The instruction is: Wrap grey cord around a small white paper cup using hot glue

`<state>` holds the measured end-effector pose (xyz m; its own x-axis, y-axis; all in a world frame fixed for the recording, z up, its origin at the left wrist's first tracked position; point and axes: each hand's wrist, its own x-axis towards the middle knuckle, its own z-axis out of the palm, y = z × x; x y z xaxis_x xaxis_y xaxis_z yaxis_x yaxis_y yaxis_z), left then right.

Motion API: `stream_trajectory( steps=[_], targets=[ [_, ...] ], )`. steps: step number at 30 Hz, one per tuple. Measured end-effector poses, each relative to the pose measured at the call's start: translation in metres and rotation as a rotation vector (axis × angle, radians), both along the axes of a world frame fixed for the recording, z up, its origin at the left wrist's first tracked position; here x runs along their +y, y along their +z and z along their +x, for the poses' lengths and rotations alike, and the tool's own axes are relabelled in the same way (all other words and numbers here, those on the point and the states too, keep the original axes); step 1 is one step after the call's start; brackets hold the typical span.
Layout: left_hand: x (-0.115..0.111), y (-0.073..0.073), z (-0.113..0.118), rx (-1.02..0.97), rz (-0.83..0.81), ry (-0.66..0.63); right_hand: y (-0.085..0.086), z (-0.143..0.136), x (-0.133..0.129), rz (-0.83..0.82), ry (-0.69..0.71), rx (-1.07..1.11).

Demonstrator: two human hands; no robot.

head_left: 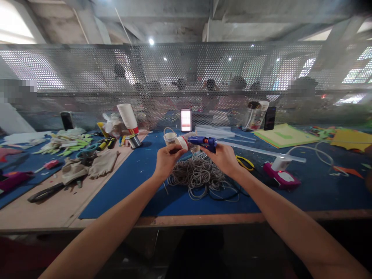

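My left hand (167, 158) is closed on a white paper cup (180, 143) with a red band, tilted on its side. In my right hand (224, 157) is a blue glue gun (205, 142), its nozzle pointing left at the cup. Whether the nozzle touches the cup I cannot tell. A long clear glue stick (261, 151) runs out to the right from the back of the gun. Below both hands lies a tangled heap of grey cord (200, 176) on the blue mat (124, 193). Just behind the cup stands a small cup with a looped handle (170, 137).
A stack of paper cups (127, 115) leans at the back left. Work gloves (103, 163) and black-handled scissors (48, 192) lie left. Yellow-handled pliers (245, 163), a purple power strip (280, 177) with a white plug, and coloured sheets (283, 135) are right. A perforated metal screen (186, 69) stands behind.
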<state>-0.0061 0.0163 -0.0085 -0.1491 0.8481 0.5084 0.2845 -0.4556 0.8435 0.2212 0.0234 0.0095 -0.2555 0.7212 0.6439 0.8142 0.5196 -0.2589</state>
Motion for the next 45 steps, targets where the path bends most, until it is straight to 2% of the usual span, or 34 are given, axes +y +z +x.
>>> stream_trajectory(
  steps=[25, 37, 45],
  targets=[
    [0.0011, 0.0011, -0.0026, -0.024, -0.005, 0.046, 0.0004, 0.0005, -0.0014, -0.055, 0.002, -0.03],
    [-0.0032, 0.0009, -0.0002, 0.126, 0.029, 0.1, 0.0018, -0.0006, -0.0039, -0.033, -0.024, -0.02],
    [-0.0054, 0.0027, -0.0007, 0.118, 0.041, 0.116, 0.0028, -0.0009, -0.0057, -0.011, -0.011, -0.02]
  ],
)
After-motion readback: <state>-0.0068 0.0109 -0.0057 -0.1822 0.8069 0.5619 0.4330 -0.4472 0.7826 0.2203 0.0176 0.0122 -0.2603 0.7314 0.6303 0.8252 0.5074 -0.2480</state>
